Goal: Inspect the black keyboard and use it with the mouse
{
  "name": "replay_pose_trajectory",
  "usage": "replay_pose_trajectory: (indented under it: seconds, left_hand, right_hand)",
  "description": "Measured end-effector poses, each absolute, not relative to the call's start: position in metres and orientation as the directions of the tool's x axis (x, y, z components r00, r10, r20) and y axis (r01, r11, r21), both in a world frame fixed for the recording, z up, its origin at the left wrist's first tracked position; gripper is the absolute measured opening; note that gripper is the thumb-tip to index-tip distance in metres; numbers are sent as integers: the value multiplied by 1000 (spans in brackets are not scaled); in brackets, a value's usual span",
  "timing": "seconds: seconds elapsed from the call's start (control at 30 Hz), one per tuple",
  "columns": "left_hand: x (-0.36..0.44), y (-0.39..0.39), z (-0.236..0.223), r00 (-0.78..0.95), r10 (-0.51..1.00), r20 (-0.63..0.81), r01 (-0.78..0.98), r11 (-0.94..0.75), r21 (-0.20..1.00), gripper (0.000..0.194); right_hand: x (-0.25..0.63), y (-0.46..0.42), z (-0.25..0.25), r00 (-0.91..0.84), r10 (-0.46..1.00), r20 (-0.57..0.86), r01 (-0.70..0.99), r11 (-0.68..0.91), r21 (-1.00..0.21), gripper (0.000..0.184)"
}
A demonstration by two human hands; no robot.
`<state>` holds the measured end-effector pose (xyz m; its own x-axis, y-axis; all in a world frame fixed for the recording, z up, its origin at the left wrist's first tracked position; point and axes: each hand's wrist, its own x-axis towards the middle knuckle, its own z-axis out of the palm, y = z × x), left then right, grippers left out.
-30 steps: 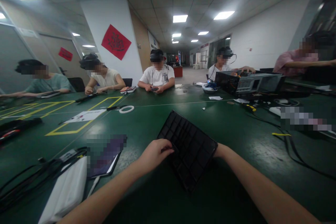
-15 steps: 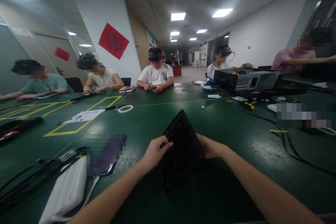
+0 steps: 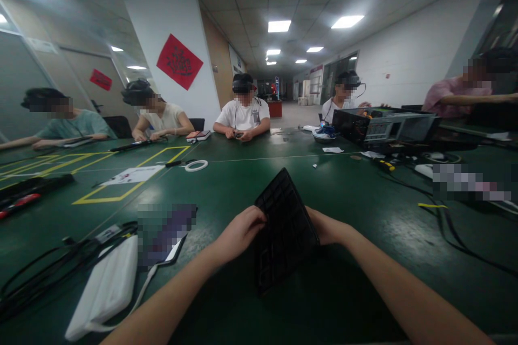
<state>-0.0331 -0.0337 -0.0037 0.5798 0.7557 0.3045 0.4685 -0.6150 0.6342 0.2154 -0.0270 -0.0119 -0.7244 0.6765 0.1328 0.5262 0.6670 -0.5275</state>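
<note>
I hold a black gridded plastic tray (image 3: 283, 229) tilted up on its edge above the green table (image 3: 356, 194). My left hand (image 3: 238, 234) grips the tray's left edge with curled fingers. On the tray's right edge sits my right hand (image 3: 328, 227), its fingers closed round the rim. The tray's compartments face me and I cannot tell whether anything lies in them.
A white face mask (image 3: 106, 287) and black cables (image 3: 48, 272) lie at my left, next to a blurred flat device (image 3: 164, 234). An open computer case (image 3: 384, 126) stands at the right with wires (image 3: 453, 226). Several people sit round the far side. A white ring (image 3: 196, 165) lies mid-table.
The tray went from lying nearly flat and wide to standing steeply tilted between both hands. My right hand came from under the tray to its right edge.
</note>
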Motion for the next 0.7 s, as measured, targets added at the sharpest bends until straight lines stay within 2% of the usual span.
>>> replay_pose_trajectory:
  seconds: [0.07, 0.13, 0.2, 0.27, 0.3, 0.37, 0.43, 0.5, 0.6, 0.7]
  left_hand:
    - [-32, -37, -2, 582, 744, 329, 446, -630, 635, 14]
    - [-30, -39, -3, 514, 784, 348, 405, -579, 708, 11]
    - [-28, -37, -4, 350, 888, 298, 271, -400, 875, 8]
    - [-27, -33, -2, 208, 974, 93, -27, -89, 996, 6]
    - [-28, -31, -1, 185, 982, -39, -195, 76, 978, 5]
    - [-32, -26, 4, 202, 950, -238, -432, 304, 849, 6]
    - [-36, -22, 7, 200, 928, -316, -498, 374, 782, 6]
    - [-38, -22, 7, 167, 941, -295, -419, 338, 843, 8]
    - [-36, -27, 2, 191, 972, -136, -48, 148, 988, 13]
    - [-32, -35, -3, 328, 945, -3, 322, -109, 941, 37]
  right_hand:
    - [215, -27, -13, -722, 678, 140, 526, 669, -525, 74]
    - [215, -26, -14, -717, 680, 152, 521, 668, -532, 73]
    - [215, -26, -15, -723, 673, 155, 508, 669, -542, 71]
    - [215, -25, -17, -733, 661, 159, 491, 676, -549, 70]
    - [215, -25, -17, -737, 656, 165, 482, 681, -551, 71]
    - [216, -24, -19, -743, 647, 171, 470, 687, -554, 73]
    - [217, -23, -20, -743, 649, 164, 475, 683, -556, 74]
    - [217, -23, -21, -743, 652, 151, 480, 677, -558, 75]
    - [216, -24, -20, -733, 664, 149, 487, 665, -567, 77]
    - [215, -27, -16, -721, 677, 147, 503, 658, -560, 79]
